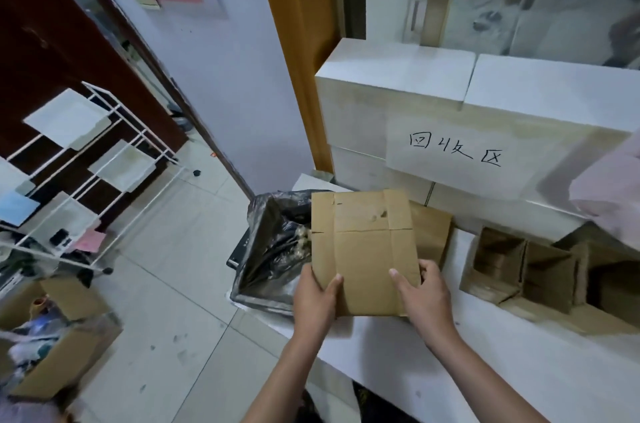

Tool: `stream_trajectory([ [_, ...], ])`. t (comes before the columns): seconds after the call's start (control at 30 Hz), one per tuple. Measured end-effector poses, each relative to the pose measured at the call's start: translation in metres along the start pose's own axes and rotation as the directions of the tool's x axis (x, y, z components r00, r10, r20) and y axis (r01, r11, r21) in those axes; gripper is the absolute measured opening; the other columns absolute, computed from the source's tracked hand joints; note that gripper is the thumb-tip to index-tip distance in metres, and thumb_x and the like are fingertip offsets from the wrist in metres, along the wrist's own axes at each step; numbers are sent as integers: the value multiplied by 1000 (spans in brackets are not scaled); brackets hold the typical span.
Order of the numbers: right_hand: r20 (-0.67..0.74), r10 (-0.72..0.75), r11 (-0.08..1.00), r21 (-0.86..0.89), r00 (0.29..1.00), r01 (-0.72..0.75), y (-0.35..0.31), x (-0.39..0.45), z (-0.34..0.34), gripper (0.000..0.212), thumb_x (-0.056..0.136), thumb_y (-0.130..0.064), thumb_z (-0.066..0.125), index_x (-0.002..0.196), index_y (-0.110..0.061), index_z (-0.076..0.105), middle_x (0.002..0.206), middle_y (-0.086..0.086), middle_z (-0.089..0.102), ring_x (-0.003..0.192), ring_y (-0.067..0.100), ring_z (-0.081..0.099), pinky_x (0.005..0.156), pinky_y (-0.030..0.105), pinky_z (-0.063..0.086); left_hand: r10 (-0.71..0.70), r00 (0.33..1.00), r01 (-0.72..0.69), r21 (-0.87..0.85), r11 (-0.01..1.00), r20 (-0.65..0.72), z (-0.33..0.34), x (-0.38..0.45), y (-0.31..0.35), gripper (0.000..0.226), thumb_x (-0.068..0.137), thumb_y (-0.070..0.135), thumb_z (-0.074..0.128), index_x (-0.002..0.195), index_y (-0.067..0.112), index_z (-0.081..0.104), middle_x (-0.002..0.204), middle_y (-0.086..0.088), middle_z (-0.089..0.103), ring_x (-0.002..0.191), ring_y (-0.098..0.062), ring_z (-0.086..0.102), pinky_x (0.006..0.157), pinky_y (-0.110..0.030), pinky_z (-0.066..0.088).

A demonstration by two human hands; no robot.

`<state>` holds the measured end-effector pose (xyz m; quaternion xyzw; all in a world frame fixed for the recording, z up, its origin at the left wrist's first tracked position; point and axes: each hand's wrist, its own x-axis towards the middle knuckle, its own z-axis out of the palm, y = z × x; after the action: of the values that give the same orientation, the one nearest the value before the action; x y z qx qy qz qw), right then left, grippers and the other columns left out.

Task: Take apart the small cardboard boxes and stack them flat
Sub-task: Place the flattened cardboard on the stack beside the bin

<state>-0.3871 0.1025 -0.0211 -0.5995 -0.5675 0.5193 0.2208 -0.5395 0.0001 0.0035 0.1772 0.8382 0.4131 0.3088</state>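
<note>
Two-hand grip, flat creased cardboard [363,249]

Head view, forward and downward.

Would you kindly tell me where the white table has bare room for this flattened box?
Bare table lies near you, right of the right hand. It is crowded behind: a flat piece beyond the flattened box, open boxes at right.

A white paper sheet [453,149] taped on the stacked white boxes [398,76] reads "回收区".
</note>
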Motion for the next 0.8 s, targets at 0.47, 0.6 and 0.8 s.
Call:
stream_trajectory([
  [0.47, -301, 142, 990, 63, 943, -128, -29, 4, 60, 30, 88, -40, 72, 109, -32, 52, 96, -19, 61, 87, -1, 58, 66, 23, 48, 101, 920, -159, 125, 979, 379, -28, 112, 15, 40, 91, 19, 72, 127, 11, 56, 114, 1, 63, 99, -13, 58, 85, -24, 45],
  [0.6, -400, 188, 982, 72, 897, -174, -34, -5, 86, 32, 86, -42, 72, 109, -31, 53, 99, -18, 61, 93, 10, 61, 81, 38, 54, 110, 869, -216, 170, 961, 483, -42, 140, 19, 38, 91, 20, 71, 124, 9, 57, 112, -4, 65, 102, -21, 62, 89, -30, 50],
  [0.8, -467, 255, 965, 180, 847, -192, -42, -13, 97, 26, 88, -37, 73, 104, -31, 53, 100, -14, 63, 88, 0, 60, 65, 20, 48, 124, 787, -280, 170, 945, 605, -43, 164, 14, 23, 93, 19, 69, 114, 10, 64, 96, -3, 70, 85, -19, 64, 79, -33, 55],
])
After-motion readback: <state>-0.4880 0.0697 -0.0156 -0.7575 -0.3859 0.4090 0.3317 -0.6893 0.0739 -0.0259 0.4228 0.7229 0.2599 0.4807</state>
